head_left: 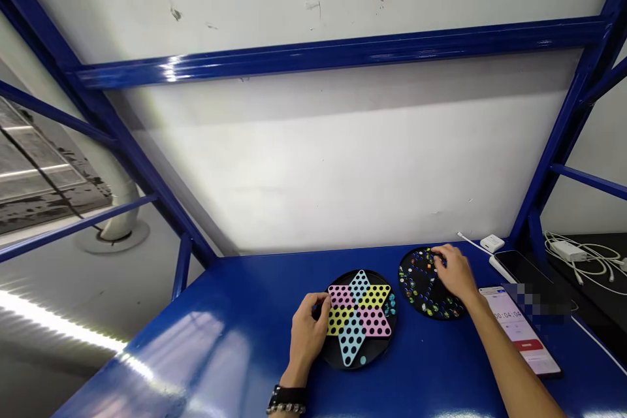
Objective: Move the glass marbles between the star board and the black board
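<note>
A round black Chinese checkers board [379,351] lies on the blue table, with a pink, yellow and light-blue star of holes. Several teal marbles [390,304] sit together at its right side. My left hand [309,328] is at the board's left edge, thumb and forefinger curled together by the upper-left pink point; anything between the tips is too small to make out. My right hand [456,272] reaches over a round black tray [420,274] of scattered coloured marbles [410,285]. Its fingers are stretched toward the upper rim, with the thumb apart below them.
Right of the tray lies a phone [522,333] showing a running timer, with a dark device [522,268] behind it. A white adapter [492,243] and cable stand at the back edge. Blue metal frame bars [343,55] cross the white wall. More cables [588,255] lie far right.
</note>
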